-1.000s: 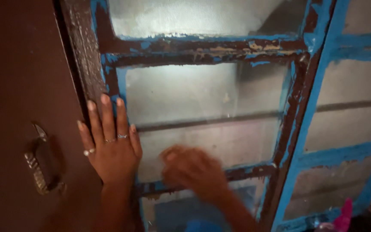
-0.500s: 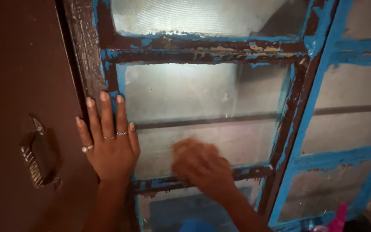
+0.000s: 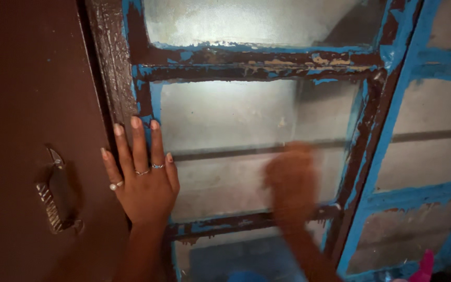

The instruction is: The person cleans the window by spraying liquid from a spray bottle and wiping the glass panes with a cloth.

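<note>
Left hand point(image 3: 143, 183) lay flat, grip spread, fingers pointing up, palm pressed on the left upright of the window frame point(image 3: 131, 99), just beside the frosted pane point(image 3: 236, 136). Rings showed on three fingers. Right hand point(image 3: 291, 180) was a motion blur over the lower right part of that same pane, forearm running down toward the bottom edge; its grip could not be told, nor whether it held anything.

The pane sat mid-frame, wider than tall, long axis horizontal, with a dark bar point(image 3: 225, 150) crossing behind it. The frame was dark wood with chipped blue paint; another pane sat above, one below. A brighter blue window section point(image 3: 418, 193) stood to the right. A brown door point(image 3: 32, 130) with a metal latch point(image 3: 56, 193) stood on the left. A pink thing point(image 3: 423, 266) showed at the bottom right corner, kind unclear.
</note>
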